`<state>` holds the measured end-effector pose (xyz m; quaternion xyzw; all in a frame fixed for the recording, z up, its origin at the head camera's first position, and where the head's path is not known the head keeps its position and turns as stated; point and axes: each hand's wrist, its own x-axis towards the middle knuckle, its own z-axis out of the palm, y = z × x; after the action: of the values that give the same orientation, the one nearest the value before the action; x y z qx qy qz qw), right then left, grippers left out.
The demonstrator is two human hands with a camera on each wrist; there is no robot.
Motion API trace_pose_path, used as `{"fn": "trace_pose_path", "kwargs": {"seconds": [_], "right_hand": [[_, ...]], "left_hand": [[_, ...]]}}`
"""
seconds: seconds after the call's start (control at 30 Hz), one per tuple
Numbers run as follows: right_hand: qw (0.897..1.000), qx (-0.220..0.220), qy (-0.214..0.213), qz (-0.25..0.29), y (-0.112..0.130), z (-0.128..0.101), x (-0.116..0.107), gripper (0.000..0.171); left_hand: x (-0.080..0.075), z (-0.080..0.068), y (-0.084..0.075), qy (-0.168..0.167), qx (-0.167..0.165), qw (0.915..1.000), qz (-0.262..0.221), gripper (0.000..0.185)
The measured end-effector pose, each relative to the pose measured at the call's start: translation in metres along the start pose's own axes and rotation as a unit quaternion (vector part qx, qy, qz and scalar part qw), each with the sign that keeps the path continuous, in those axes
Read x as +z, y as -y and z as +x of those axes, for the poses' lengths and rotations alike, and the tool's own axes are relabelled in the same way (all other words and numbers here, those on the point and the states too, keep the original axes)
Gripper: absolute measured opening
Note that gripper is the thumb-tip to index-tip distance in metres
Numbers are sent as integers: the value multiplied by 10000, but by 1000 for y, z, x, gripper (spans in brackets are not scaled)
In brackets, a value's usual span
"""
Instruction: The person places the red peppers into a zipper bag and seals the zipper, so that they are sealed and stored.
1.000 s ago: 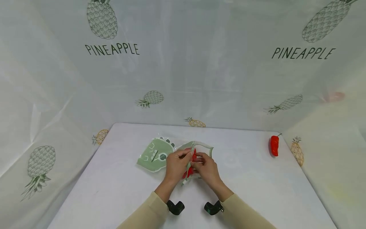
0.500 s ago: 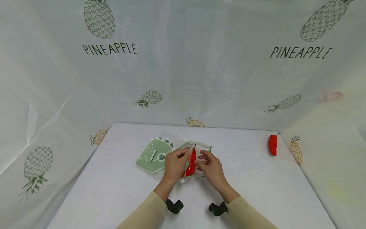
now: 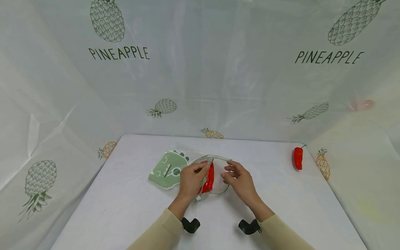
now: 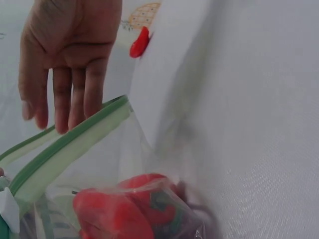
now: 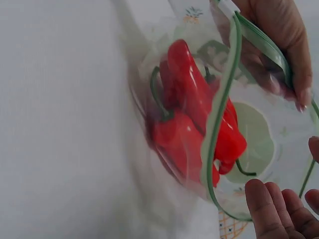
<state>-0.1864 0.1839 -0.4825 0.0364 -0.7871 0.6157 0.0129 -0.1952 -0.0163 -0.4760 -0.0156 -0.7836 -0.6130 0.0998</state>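
Observation:
My left hand (image 3: 190, 180) pinches the green-edged rim of a clear zip bag (image 5: 222, 114), its mouth spread wide. Several red peppers (image 5: 194, 94) with green stems lie inside. A white zip slider (image 5: 229, 7) shows at one corner of the rim. Beside the mouth's right side is my right hand (image 3: 240, 178), holding nothing, its fingers loosely extended. In the left wrist view the right hand (image 4: 75, 59) hangs fingers down by the rim. A green printed cartoon face (image 3: 168, 170) lies left of my left hand; whether it belongs to the same bag I cannot tell.
One more red pepper (image 3: 298, 158) lies at the table's far right corner. The white table (image 3: 125, 201) is enclosed by pineapple-printed sheeting (image 3: 218, 76) at the back and sides.
My right hand has drawn back to the right, away from the peppers and out toward the bag's right rim. The left hand keeps its pinch on the rim, and the bag's mouth looks wider.

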Motion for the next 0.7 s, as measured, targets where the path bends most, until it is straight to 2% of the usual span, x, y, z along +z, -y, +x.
{"fn": "trace_pose_path", "kwargs": {"seconds": [0.2, 0.37, 0.53, 0.7], "right_hand": [[9998, -53, -151, -151, 2, 2, -20, 52], [9988, 29, -331, -356, 1, 4, -35, 51], [9949, -38, -493, -882, -3, 7, -51, 51], [9839, -262, -770, -1593, -7, 11, -69, 51]], "left_hand": [[-1, 0, 2, -80, 268, 9995, 124, 15], [-2, 0, 2, -88, 312, 9993, 164, 16], [-2, -1, 2, -51, 331, 9990, 311, 17], [-2, -2, 3, 15, 266, 9989, 379, 18]]}}
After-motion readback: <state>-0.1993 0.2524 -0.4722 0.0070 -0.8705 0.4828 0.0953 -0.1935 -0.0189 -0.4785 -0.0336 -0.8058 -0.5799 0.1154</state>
